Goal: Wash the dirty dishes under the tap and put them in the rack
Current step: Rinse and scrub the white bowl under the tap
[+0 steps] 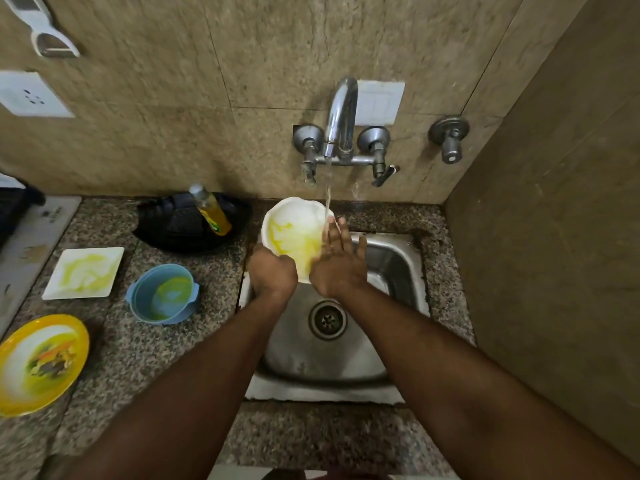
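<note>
A white plate (292, 226) smeared with yellow is tilted up over the steel sink (394, 258), under water running from the tap (341, 116). My left hand (273, 271) grips the plate's lower left rim. Flat against its right side lies my right hand (337, 261), fingers straight, with the stream hitting the fingertips. On the counter to the left sit a square white plate (85, 271) with yellow smears, a blue bowl (164, 294) and a yellow plate (41, 362) with food scraps. A black rack (173, 223) stands behind them against the wall.
A bottle of yellow dish liquid (211, 209) leans in the black rack. A second valve (450, 140) juts from the wall right of the tap. A side wall closes in the sink's right. A stove edge (31, 244) is at far left.
</note>
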`<state>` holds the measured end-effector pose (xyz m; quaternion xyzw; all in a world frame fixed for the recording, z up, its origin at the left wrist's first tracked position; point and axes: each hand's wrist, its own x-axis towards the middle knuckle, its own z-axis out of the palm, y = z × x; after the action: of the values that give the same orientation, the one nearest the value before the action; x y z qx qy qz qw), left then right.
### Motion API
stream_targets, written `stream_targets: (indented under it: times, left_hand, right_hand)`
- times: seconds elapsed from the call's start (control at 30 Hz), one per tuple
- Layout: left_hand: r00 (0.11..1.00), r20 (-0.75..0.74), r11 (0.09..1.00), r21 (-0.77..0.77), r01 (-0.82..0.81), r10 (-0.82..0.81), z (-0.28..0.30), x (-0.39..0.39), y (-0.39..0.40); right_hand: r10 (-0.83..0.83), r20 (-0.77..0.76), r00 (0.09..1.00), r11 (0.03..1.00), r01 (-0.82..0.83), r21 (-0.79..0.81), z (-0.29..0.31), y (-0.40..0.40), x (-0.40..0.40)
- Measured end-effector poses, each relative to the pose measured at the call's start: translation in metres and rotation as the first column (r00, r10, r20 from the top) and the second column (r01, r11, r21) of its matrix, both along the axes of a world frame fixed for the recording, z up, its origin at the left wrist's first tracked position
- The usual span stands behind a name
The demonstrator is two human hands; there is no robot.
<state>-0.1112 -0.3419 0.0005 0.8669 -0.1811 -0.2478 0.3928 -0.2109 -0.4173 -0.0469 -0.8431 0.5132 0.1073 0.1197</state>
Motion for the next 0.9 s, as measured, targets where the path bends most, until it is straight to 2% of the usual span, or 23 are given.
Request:
stream_targets:
  times: [0.1, 0.2, 0.27, 0.33, 0.4, 0.47, 0.53, 0.63, 0.73, 0.77, 0.8, 0.87, 0.9]
  left_hand:
    - [0.997, -0.079, 0.998, -0.056, -0.016, 0.012, -0.039, 0.021, 0.001]
    - [0.988, -0.142, 0.998, -0.003, 0.061, -0.061, -0.06, 0.041, 0.008]
    - [0.974, -0.175, 0.989, 0.009, 0.149, -0.145, -0.032, 0.037, 0.019]
    - [0.948, -0.231, 0.976, -0.019, 0.219, -0.217, -0.012, 0.035, 0.026]
    - [0.926, -0.26, 0.96, -0.022, 0.279, -0.275, -0.001, 0.037, 0.029]
    - [0.923, -0.258, 0.955, 0.004, 0.297, -0.286, 0.002, 0.041, 0.025]
    - [0.941, -0.22, 0.962, 0.037, 0.27, -0.255, 0.003, 0.046, 0.02]
    - [0.961, -0.164, 0.969, 0.068, 0.236, -0.223, 0.0, 0.055, 0.02]
    - [0.966, -0.153, 0.971, 0.089, 0.223, -0.208, -0.002, 0.056, 0.024]
    - [0.966, -0.153, 0.971, 0.089, 0.224, -0.209, -0.002, 0.053, 0.025]
    - [0.964, -0.16, 0.97, 0.078, 0.228, -0.214, -0.001, 0.049, 0.026]
    - [0.954, -0.2, 0.971, 0.041, 0.237, -0.224, -0.001, 0.042, 0.025]
    - [0.952, -0.208, 0.97, 0.036, 0.238, -0.226, -0.002, 0.042, 0.024]
  right_hand:
    - [0.003, 0.117, 0.993, 1.0, -0.005, 0.015, 0.002, -0.005, 0.001]
    - [-0.078, 0.18, 0.981, 0.996, 0.07, 0.053, 0.002, -0.022, 0.001]
    - [-0.079, 0.19, 0.979, 0.993, 0.061, 0.096, 0.006, -0.047, -0.006]
    - [-0.065, 0.269, 0.961, 0.993, 0.036, 0.108, 0.009, -0.066, -0.013]
    - [-0.118, 0.353, 0.928, 0.99, 0.083, 0.115, 0.014, -0.07, -0.015]
    - [-0.218, 0.39, 0.894, 0.974, 0.176, 0.142, 0.021, -0.066, -0.012]
    - [-0.221, 0.361, 0.906, 0.971, 0.168, 0.172, 0.023, -0.06, -0.008]
    - [-0.219, 0.398, 0.891, 0.939, 0.081, 0.335, 0.02, -0.059, -0.012]
    - [-0.402, 0.463, 0.79, 0.782, 0.033, 0.622, 0.019, -0.054, -0.019]
    - [-0.44, 0.472, 0.764, 0.764, 0.042, 0.644, 0.022, -0.051, -0.02]
    - [-0.447, 0.489, 0.75, 0.789, 0.072, 0.61, 0.024, -0.049, -0.019]
    - [-0.398, 0.503, 0.767, 0.88, 0.165, 0.445, 0.026, -0.049, -0.013]
    - [-0.401, 0.497, 0.77, 0.893, 0.207, 0.4, 0.028, -0.048, -0.011]
